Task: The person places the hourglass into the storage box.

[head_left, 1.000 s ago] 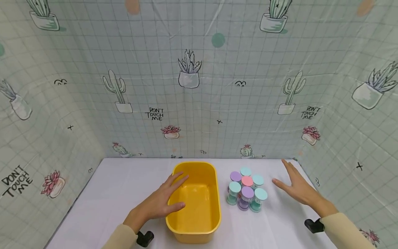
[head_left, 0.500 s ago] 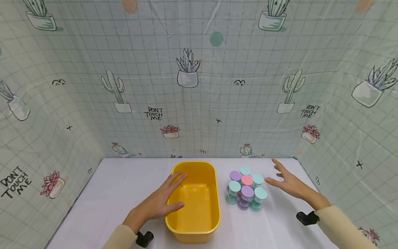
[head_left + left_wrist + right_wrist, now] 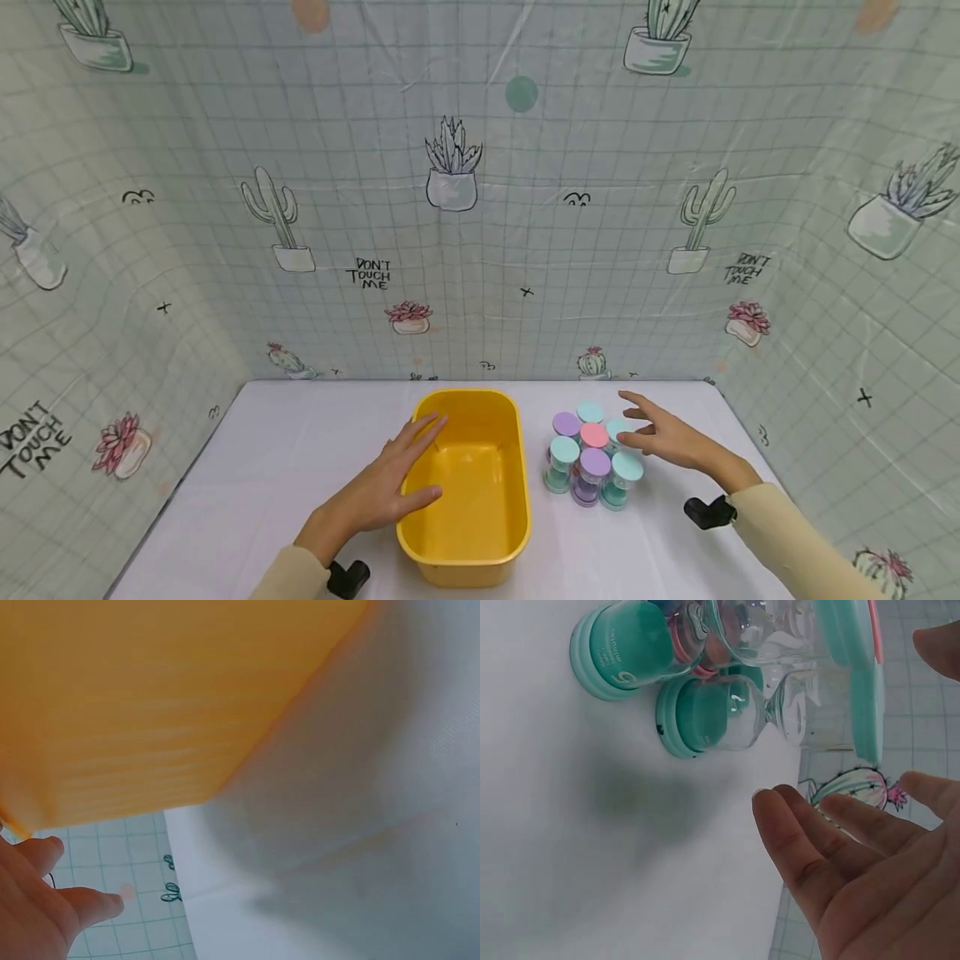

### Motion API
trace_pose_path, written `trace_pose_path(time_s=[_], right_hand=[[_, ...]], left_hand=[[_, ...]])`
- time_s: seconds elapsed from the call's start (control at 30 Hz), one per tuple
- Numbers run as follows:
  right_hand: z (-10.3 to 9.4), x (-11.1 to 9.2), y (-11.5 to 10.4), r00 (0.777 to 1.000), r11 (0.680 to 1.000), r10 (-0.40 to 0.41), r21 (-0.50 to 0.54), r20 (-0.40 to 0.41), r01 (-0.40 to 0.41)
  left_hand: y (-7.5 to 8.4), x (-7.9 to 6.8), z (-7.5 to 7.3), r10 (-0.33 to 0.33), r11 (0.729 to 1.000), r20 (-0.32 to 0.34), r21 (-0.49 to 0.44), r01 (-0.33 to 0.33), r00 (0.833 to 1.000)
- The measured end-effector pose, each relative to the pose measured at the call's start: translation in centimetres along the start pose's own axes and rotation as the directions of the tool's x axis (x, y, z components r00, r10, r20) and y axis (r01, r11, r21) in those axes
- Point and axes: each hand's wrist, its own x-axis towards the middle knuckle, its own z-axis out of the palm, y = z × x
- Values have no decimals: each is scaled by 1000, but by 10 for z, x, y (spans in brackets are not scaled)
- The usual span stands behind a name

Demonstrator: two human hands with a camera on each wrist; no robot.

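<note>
Head view: right hand (image 3: 667, 437) open over hourglasses (image 3: 592, 454); left hand (image 3: 382, 492) flat on tub (image 3: 517, 500).

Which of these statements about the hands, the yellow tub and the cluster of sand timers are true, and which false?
1. The left hand rests on the rim of the yellow tub. True.
2. The yellow tub holds several sand timers. False: its inside shows nothing, and the sand timers stand upright on the white table to its right.
3. The right hand has its fingers spread and reaches toward the timers from the right. True.
4. The right hand has a firm grip on the pink-capped timer. False: the pink-capped timer stands in the cluster, and the hand grips nothing.
5. All the timer caps are teal. False: some are purple and one is pink.
</note>
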Motion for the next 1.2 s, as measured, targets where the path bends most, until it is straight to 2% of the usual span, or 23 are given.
trace_pose_path(time_s=[0.13,0.4,0.6,1.03,1.2], right_hand=[[5,5,0,1000,1000,-12,16,28,11],[10,12,-2,999,1000,-8,-23,44,9],[11,13,-4,999,998,5,-70,52,-1],[8,16,-3,999,999,15,-50,47,-12],[7,17,-4,999,999,30,-28,38,-29]], left_hand=[[1,0,-1,-9,1000,5,2,9,1000],[3,0,-5,-4,998,-6,63,5,1000],[4,0,-4,-25,995,7,95,24,1000],[3,0,0,-19,993,-59,118,26,998],[4,0,1,-41,993,-68,110,48,997]])
